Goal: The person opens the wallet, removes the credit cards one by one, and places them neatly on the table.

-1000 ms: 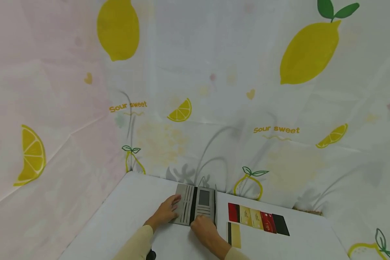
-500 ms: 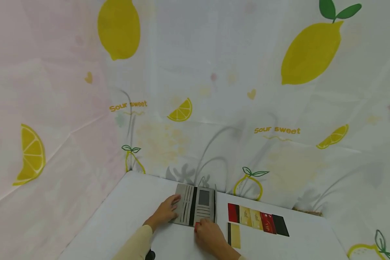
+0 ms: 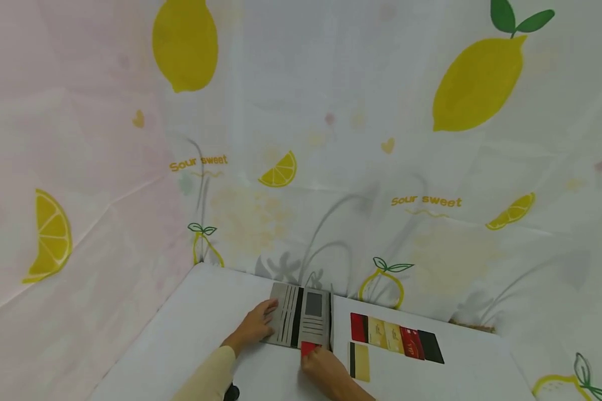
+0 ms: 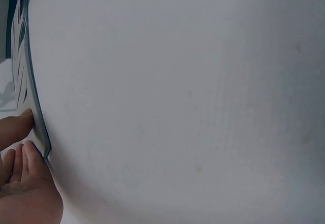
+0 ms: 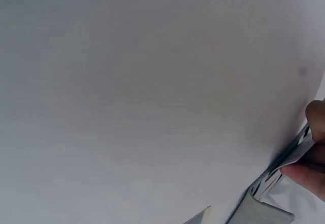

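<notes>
A grey card wallet [image 3: 303, 317] lies spread flat on the white table [image 3: 205, 323] near the back curtain. My left hand [image 3: 267, 315] rests with straight fingers on the wallet's left half; in the left wrist view its fingertips [image 4: 28, 150] touch the wallet's edge [image 4: 23, 71]. At the wallet's near edge my right hand [image 3: 312, 356] pinches a red card [image 3: 309, 348] that sticks partly out of the right half. The right wrist view shows fingers [image 5: 310, 176] gripping a thin card edge [image 5: 292, 155].
A row of several cards [image 3: 396, 340], red, gold and black, lies to the right of the wallet, with a single gold card [image 3: 360, 362] in front of it. A lemon-print curtain [image 3: 331, 167] closes the back and left sides. A small dark object [image 3: 232, 393] sits by my left sleeve.
My right hand has drawn back toward me from the wallet's near edge, and the red card now shows partly out of the wallet. The left hand has stayed put.
</notes>
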Demonstrator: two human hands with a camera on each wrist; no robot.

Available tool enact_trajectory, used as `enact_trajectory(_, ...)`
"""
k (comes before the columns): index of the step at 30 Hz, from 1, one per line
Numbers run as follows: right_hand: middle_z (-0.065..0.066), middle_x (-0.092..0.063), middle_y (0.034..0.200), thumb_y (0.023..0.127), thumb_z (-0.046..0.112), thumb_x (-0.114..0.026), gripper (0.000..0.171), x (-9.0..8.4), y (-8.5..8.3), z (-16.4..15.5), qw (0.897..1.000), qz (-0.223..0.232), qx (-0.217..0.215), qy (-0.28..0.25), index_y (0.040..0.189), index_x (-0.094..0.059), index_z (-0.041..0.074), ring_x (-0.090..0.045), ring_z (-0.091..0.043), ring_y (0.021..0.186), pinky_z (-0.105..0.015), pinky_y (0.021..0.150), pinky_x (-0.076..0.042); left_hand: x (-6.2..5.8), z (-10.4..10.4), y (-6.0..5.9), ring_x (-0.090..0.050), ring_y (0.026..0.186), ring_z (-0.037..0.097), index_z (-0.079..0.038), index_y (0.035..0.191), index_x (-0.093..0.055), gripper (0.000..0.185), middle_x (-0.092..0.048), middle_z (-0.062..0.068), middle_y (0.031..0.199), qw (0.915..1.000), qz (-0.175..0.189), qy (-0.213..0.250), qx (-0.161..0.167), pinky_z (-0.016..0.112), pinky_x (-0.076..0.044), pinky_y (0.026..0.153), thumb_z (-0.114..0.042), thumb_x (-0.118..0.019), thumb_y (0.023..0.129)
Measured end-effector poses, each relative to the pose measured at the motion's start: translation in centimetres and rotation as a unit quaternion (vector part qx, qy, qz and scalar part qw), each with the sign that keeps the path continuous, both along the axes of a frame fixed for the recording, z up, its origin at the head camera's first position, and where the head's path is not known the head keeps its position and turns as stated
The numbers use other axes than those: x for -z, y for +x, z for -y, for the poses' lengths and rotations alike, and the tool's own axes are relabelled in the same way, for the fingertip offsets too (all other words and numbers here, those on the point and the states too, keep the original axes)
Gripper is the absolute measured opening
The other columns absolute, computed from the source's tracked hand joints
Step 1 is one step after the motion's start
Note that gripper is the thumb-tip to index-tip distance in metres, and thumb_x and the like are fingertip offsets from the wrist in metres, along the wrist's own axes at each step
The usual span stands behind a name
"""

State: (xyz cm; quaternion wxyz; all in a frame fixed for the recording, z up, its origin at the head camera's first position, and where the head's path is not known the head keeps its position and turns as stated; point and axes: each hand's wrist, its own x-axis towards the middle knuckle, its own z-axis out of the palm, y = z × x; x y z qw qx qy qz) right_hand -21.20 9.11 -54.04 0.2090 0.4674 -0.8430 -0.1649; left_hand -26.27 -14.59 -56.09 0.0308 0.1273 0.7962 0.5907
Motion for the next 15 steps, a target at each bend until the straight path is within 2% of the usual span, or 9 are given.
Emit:
enact_trajectory(2,0.005,-0.062,0.067,0.076,0.015,-0.079,0.008,0.1,0.2,-0.3,1.000,0.010,-0.010,-0.010,0.076,-0.071,0.017,-0.052,-0.008,0.060,-0.015,0.045,-0.045,0.3,0.2,-0.1,-0.033,0.136,0.046,0.014,0.143,-0.030,0.077,-0.034,0.033,0.146,1.0000,0.000,0.000,-0.005,0.052,-0.035,0.110,0.021,-0.059,0.073)
enact_trajectory(7,0.005,-0.062,0.080,0.079,0.023,-0.078,0.011,0.3,0.0,-1.2,0.993,0.083,0.016,-0.080,0.084,-0.070,0.016,-0.051,-0.009,0.074,-0.015,0.052,-0.050,0.7,0.4,-0.4,-0.033,0.136,0.047,0.014,0.143,-0.030,0.077,-0.034,0.033,0.146,0.9999,-0.012,-0.002,0.001,0.051,-0.036,0.110,0.021,-0.060,0.073)
enact_trajectory(9,0.004,-0.063,0.086,0.080,0.022,-0.078,0.014,0.3,-0.2,-1.4,0.991,0.096,0.015,-0.094,0.088,-0.070,0.015,-0.053,-0.009,0.080,-0.016,0.057,-0.053,0.8,0.4,-0.4,-0.033,0.136,0.047,0.014,0.143,-0.030,0.077,-0.035,0.033,0.146,0.9999,-0.014,-0.003,0.002,0.051,-0.036,0.110,0.021,-0.060,0.072)
enact_trajectory(15,0.004,-0.065,0.094,0.080,0.013,-0.078,0.016,0.0,-1.2,-2.1,0.997,0.054,-0.033,-0.051,0.094,-0.071,0.015,-0.055,-0.009,0.086,-0.014,0.065,-0.054,0.9,0.0,-0.3,-0.033,0.135,0.048,0.015,0.142,-0.030,0.077,-0.035,0.034,0.145,0.9998,-0.018,0.000,0.001,0.052,-0.036,0.110,0.022,-0.058,0.072)
